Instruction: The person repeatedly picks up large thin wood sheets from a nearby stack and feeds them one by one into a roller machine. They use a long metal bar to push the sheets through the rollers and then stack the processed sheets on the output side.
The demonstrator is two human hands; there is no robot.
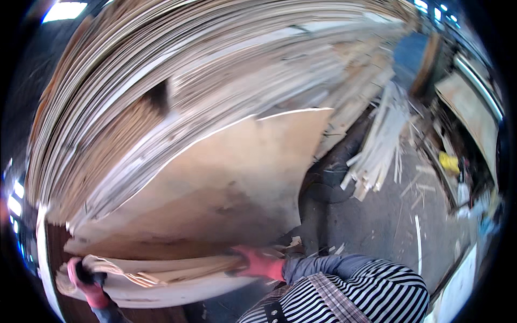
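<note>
A folded stack of thin wood veneer sheets [183, 270] lies low in front of me, its layered edges bent over at the left. My left hand [89, 284], in a red-pink glove with a dark patch, is closed at the stack's left end. At the right end, my right hand [261, 264] has its gloved fingers and thumb around the sheets' edge; motion blurs the fingertips. Just beyond, a large tan veneer sheet [231, 177] with darker stains leans against a tall pile, its upper edge torn.
A high pile of layered veneer [215, 75] fills the far side and left. Loose pale strips [379, 142] spill onto the grey floor [371, 226] at right. A board [468, 107] and a yellow item [448, 162] stand at far right. A white-edged post [46, 253] rises at left.
</note>
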